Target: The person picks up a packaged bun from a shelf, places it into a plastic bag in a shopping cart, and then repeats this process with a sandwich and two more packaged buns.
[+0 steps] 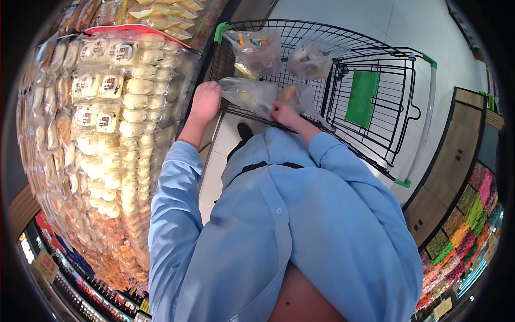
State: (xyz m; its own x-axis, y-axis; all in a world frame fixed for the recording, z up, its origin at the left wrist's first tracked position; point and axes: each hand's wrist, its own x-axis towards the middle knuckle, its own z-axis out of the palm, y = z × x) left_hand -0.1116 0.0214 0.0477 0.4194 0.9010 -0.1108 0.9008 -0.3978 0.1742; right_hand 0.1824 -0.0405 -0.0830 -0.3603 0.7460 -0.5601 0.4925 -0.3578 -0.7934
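In the head view, a clear plastic bag (249, 95) stretches between my two hands over the near side of the shopping cart (338, 32). My left hand (206, 100) is closed at the bag's left end, by the cart's corner next to the shelf. My right hand (285, 114) pinches the bag's right part, with its fingers curled in. What the bag contains is hard to make out. Beside my right hand, another clear bag (300, 99) holds something orange-brown. Farther back in the cart sit a bag with packaged items (255, 51) and a bag with pale items (311, 61).
A tall display of packaged buns (110, 118) rises close on my left. The cart has a green panel (362, 99) and green corner pieces. A wooden-sided counter (445, 161) and bins of colourful wrapped goods (461, 231) stand to the right. Tiled floor (407, 24) surrounds the cart.
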